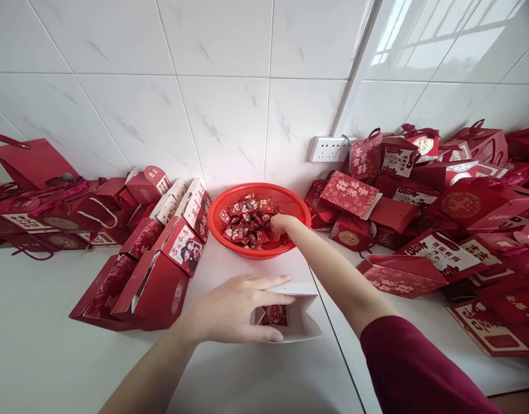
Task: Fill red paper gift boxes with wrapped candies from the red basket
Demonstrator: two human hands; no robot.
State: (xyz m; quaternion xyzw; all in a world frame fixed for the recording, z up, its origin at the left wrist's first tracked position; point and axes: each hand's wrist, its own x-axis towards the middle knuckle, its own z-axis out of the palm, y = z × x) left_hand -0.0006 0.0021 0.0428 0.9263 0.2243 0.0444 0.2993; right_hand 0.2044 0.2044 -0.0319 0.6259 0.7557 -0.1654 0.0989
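Observation:
In front of me, my left hand (247, 307) grips a small paper gift box (306, 322), thumb on the near side and fingers over the far side. The box's white inside shows through its open top, which faces up and to the right. At least one red wrapped candy (275, 314) with a printed character lies inside. My right hand (282, 225) reaches down into a red plastic basket (259, 253), its fingers curled among the candies (247, 221) there. What those fingertips hold, if anything, is hidden.
Several open red boxes (154, 287) stand in rows on the left, beside stacked red gift boxes (66, 213). A large heap of red boxes (441, 201) fills the right. A power strip (330, 149) is on the tiled wall behind. A seam crosses the white table (230, 379).

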